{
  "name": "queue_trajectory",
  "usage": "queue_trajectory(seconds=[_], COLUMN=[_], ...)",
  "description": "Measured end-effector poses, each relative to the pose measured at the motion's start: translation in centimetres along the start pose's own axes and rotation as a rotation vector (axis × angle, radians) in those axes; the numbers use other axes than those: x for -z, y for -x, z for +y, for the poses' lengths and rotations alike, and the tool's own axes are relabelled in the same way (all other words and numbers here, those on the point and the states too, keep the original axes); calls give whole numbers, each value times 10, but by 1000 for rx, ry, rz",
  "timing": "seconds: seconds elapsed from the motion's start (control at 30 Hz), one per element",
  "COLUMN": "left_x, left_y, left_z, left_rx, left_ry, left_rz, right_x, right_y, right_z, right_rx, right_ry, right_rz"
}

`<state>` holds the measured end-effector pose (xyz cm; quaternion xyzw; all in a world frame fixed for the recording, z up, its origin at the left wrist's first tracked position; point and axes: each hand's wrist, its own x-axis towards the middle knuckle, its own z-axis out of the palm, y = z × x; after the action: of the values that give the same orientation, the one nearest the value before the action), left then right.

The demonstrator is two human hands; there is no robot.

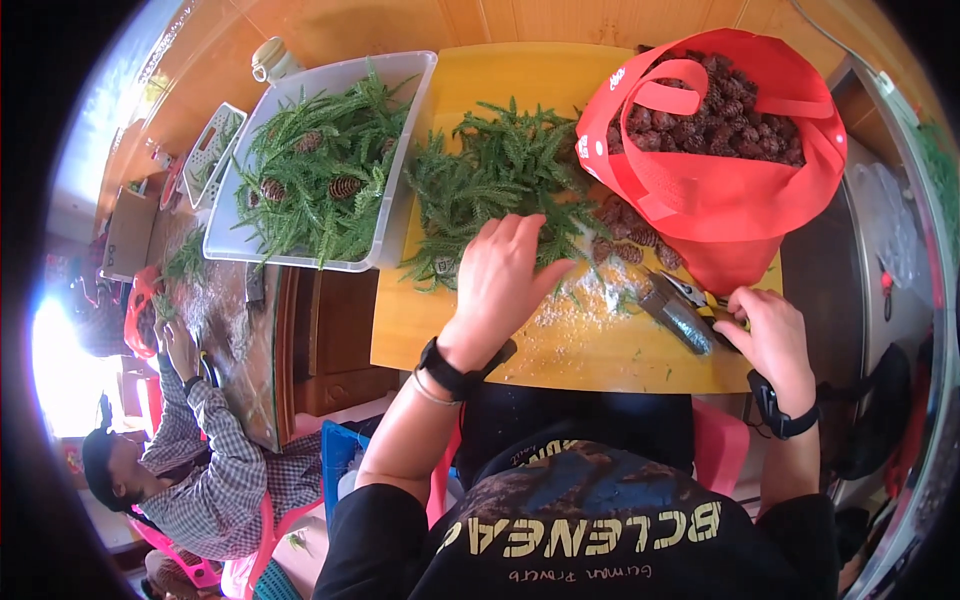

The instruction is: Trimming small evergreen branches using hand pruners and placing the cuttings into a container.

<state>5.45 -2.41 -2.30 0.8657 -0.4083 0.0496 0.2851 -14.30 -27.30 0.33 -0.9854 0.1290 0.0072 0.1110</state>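
Note:
My left hand (503,283) reaches over the near edge of a pile of green artificial pine sprigs (500,180), palm down, fingers stretched out and thumb apart. No object shows in it. At the table's right front corner, my right hand (768,335) has its thumb and fingers closed around the yellow-and-black handles of a pair of pliers (716,308). The pliers' jaws point away to the left. Just beside them lies a dark bundle of thin wire-like strips (678,318). Loose brown pine cones (625,228) lie between the sprigs and the red bag.
A red bag (720,210) full of pine cones stands at the back right of the yellow table (480,355). White flakes (585,300) litter the tabletop. At left is a clear plastic bin (395,215) of sprigs with cones. A co-worker (215,450) sits at another table far left.

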Motion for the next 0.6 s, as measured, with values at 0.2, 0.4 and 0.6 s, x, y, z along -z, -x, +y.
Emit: queue_trajectory(seconds=[0.2, 0.4, 0.6], left_x=[-19, -5, -7], left_y=[-16, -9, -4], left_z=[-1, -7, 22], left_rx=[-51, -60, -199], left_ry=[-221, -79, 271], left_rz=[-62, -42, -46], right_x=[10, -18, -41], right_y=[-23, -58, -80], right_z=[-35, -38, -48], right_rx=[143, 249, 138], right_ry=[-254, -113, -67], right_rz=[79, 64, 11])
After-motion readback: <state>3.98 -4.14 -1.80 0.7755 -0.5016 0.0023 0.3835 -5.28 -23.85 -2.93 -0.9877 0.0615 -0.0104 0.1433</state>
